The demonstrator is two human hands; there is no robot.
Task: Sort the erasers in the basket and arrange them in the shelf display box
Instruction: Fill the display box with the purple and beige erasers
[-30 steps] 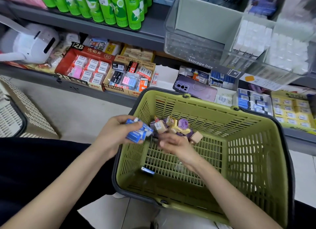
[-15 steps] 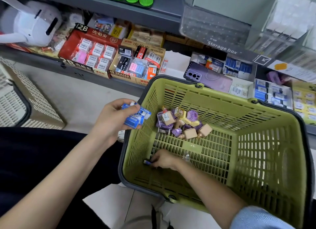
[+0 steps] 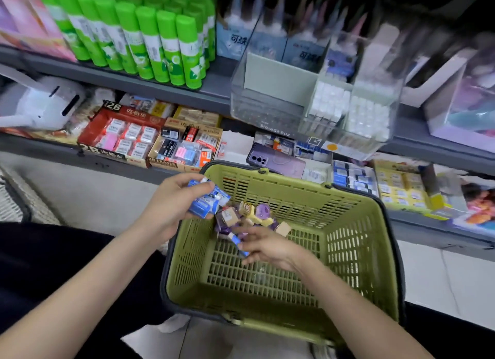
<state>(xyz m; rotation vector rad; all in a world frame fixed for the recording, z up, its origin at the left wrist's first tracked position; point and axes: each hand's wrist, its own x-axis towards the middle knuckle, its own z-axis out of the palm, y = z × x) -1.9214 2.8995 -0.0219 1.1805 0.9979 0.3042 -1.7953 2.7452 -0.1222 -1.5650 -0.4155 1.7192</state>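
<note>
Over basket (image 3: 361,241) | right hand (image 3: 267,247) pinches a blue eraser (image 3: 237,243), long axis slanting far-left | left hand (image 3: 168,208) grips the blue stack (image 3: 207,204) just far-left of it.

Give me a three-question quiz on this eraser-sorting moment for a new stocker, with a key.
1. Multiple choice: what does the left hand hold?
A) green glue sticks
B) a bunch of blue-wrapped erasers
C) a purple phone
2. True or false: the right hand is empty.
3. Fill in: the pile of purple, tan and yellow erasers lies inside the green ____.
Key: 1 B. 2 False: it pinches a single blue eraser. 3 basket.
</note>
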